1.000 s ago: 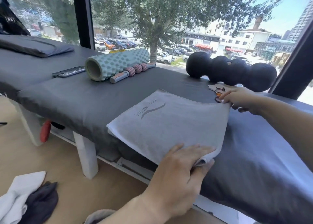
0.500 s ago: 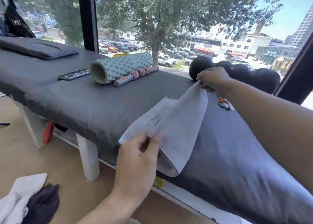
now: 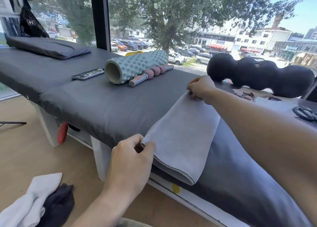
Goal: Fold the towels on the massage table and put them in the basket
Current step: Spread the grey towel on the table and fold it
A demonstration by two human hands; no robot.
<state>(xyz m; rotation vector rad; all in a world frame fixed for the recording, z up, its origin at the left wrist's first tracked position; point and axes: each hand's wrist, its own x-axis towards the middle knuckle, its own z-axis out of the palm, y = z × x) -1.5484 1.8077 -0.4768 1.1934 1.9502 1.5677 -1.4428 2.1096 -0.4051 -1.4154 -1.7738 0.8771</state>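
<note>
While both hands pinch the grey towel (image 3: 181, 137) (corners aligned), left hand (image 3: 132, 159) near, right hand (image 3: 199, 88) beyond, edges square.

A wall of tall glass (image 3: 154, 20) runs along the far side, split by a dark upright frame post (image 3: 100, 17). Bright daylight pours in. Outside stands a leafy tree (image 3: 171, 12), with parked cars (image 3: 130, 44) and pale low buildings (image 3: 257, 36) beyond it under a blue sky. The floor (image 3: 25, 149) is a warm tan, smooth and matte. White legs (image 3: 99, 158) hold up the long padded worktop (image 3: 103, 103), which is covered in dark grey. A black garment (image 3: 30, 24) hangs by the glass at the far left.
</note>
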